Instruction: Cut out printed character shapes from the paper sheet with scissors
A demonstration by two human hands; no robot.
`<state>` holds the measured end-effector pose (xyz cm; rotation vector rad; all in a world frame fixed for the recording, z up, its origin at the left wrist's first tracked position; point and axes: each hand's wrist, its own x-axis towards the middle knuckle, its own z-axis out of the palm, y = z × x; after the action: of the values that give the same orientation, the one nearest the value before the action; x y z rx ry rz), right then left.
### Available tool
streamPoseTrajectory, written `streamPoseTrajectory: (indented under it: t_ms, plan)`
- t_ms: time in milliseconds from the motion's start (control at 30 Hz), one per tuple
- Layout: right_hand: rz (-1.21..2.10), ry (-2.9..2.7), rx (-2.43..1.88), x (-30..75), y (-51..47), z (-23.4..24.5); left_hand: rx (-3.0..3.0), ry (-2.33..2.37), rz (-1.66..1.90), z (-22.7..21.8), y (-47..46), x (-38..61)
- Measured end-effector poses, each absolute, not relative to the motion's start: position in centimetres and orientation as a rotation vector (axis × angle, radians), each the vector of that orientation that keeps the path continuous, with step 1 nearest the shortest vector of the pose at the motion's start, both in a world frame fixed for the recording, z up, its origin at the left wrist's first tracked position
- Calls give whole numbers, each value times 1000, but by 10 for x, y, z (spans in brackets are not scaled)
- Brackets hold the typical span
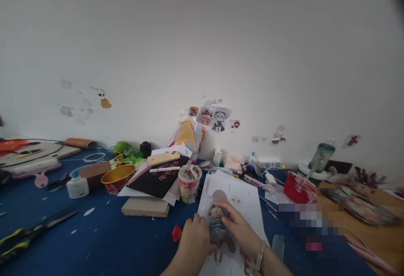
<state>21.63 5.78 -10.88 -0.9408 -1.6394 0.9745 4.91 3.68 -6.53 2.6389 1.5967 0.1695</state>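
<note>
My left hand (192, 242) and my right hand (238, 227) meet low in the middle of the view, both closed around a small doll (217, 222) with a brown head and a striped grey body. The doll is held just above a white sheet of paper (244, 200) printed with a doll picture, lying on the blue table cover (104, 238). A bracelet sits on my right wrist. A small red scrap (176, 233) lies left of my left hand.
Behind the hands stand a paper cup (189, 183), a black book (158, 179) with a yellow phone (163, 157) on it, a gold bowl (118, 177) and a glue bottle (77, 186). Pliers (19, 239) lie at the left, a red pouch (298, 188) and wooden tabletop (375, 225) at the right.
</note>
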Motion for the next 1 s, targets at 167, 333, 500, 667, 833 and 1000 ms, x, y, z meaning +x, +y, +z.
streamPoseTrajectory:
  t_ms: [167, 333, 500, 667, 833, 1000]
  plan:
    - [967, -1607, -966, 218, 62, -109, 2722, 1557, 136, -68, 34, 49]
    - [982, -1626, -950, 216, 57, -104, 2669, 1578, 193, -62, 33, 47]
    - [956, -1745, -847, 213, 51, -101, 2502, 1689, 445, -69, 43, 39]
    - [1042, -1834, -709, 218, 54, -105, 2220, 1299, 749, -97, 59, 38]
    - [1351, -1591, -500, 215, 45, -92, 1849, 836, 1010, -86, 50, 45]
    - [1172, -1563, -545, 214, 36, -82, 1743, 895, 973, -33, 39, 20]
